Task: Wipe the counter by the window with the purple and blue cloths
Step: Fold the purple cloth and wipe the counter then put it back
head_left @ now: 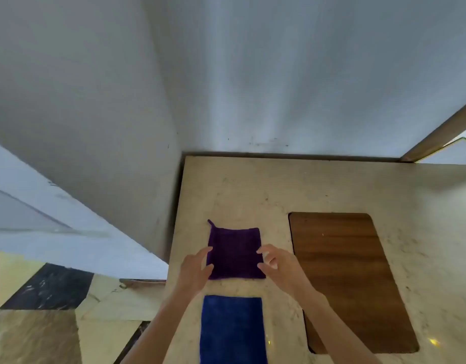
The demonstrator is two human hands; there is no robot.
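Your two hands are at the sides of the purple cloth (234,252), which lies flat and folded on the pale stone counter (318,185). Your left hand (194,270) is at its left edge and your right hand (279,264) is at its right edge. Both hands have the fingers spread apart and a little bent, and the fingertips are at the edges, but neither hand has closed on the cloth yet. The purple cloth is longer front to back than side to side, and a small loop sticks out at its far left corner. It sits right between your hands, so both are just as near to it. The blue cloth (233,329) lies flat too, nearer to you, with a strip of bare counter between the two cloths. Your arms pass on each side of it. A brown wooden board (342,271) lies to the right, apart from both cloths. It looks like wiping has not started, and pinching the purple cloth by its side edges would come first.
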